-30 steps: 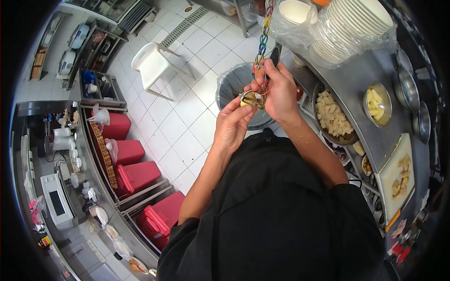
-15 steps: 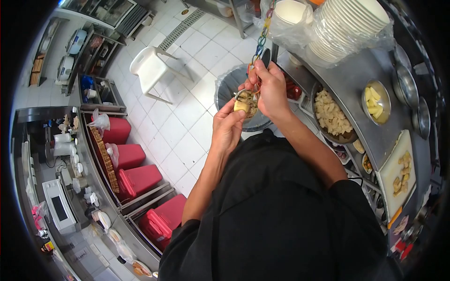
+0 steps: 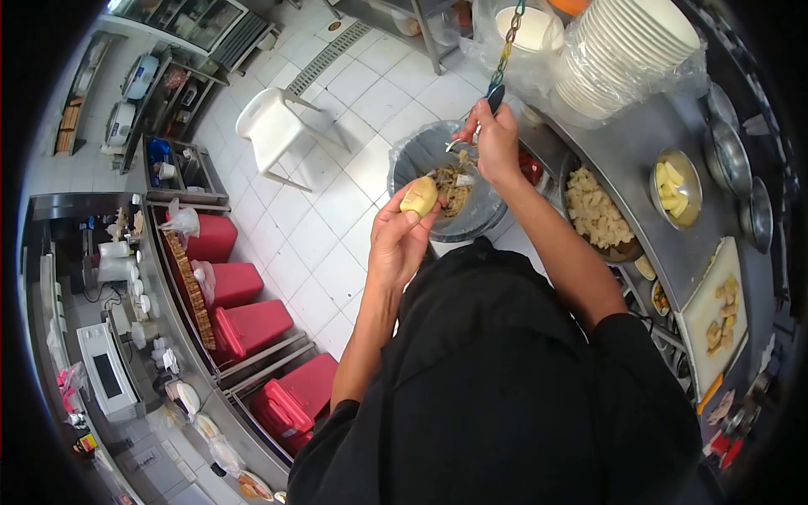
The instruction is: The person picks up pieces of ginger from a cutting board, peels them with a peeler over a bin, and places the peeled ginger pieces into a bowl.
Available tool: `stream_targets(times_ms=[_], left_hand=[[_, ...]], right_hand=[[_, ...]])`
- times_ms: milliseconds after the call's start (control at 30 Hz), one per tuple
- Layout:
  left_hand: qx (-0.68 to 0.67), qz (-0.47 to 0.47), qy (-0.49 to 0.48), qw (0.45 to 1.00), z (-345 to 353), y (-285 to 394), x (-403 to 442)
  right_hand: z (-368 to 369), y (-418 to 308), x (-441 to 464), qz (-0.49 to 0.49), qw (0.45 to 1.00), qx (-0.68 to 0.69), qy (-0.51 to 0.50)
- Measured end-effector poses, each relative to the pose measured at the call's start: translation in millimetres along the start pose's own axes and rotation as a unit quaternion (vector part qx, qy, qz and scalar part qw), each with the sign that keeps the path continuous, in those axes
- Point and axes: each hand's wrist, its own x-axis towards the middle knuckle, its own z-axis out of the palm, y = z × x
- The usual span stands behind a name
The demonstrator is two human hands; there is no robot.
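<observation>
My left hand [image 3: 398, 238] holds a yellowish, partly peeled potato [image 3: 419, 197] between thumb and fingers, over the near left rim of a lined bin [image 3: 402, 156]. My right hand [image 3: 497, 143] is closed round a peeler [image 3: 497, 98], its dark handle sticking up past the fist. The peeler's metal end points left, apart from the potato. From the handle a coloured chain [image 3: 507, 50] runs upward. Inside the bin lie brownish peelings [image 3: 457, 200].
On the steel counter at right are a metal bowl of yellow pieces [image 3: 676, 189], a white cutting board [image 3: 697, 341] with pale chunks, and stacked bowls [image 3: 627, 50] in plastic. Below its edge sits a pan of pale pieces [image 3: 593, 210]. A white stool [image 3: 271, 126] stands on the tiles; red bins [image 3: 252, 324] line the left.
My hands have moved apart. The peeler has come up and right, away from the potato, while my left hand has drawn slightly left and turned the potato into fuller view.
</observation>
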Motion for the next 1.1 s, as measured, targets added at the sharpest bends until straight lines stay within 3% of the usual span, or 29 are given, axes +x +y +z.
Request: stream_targets(times_ms=[167, 333, 533, 867, 933, 1100], left_hand=[[0.027, -0.004, 0.037, 0.999, 3.2, 3.9, 2.7], [0.127, 0.007, 0.051, 0.991, 4.5, 6.1, 10.3], [0.198, 0.028, 0.082, 0.976, 18.2, 6.5, 12.7], [0.178, 0.019, 0.068, 0.981, 24.6, 0.6, 15.9], [0.178, 0.02, 0.058, 0.982, 21.7, -2.2, 16.8], [0.136, 0.015, 0.047, 0.99, 7.6, -4.8, 13.4]], right_hand=[[24.3, -27.8, -11.1, -0.03, 0.997, -0.054, -0.051], [48.2, -69.8, -48.3, 0.068, 0.983, 0.076, -0.153], [51.1, -72.0, -64.3, 0.106, 0.975, 0.096, -0.168], [43.7, -62.0, -59.7, 0.093, 0.98, 0.105, -0.138], [45.5, -60.7, -59.6, 0.15, 0.98, 0.099, -0.082], [47.5, -49.0, -54.8, 0.173, 0.979, 0.085, -0.068]])
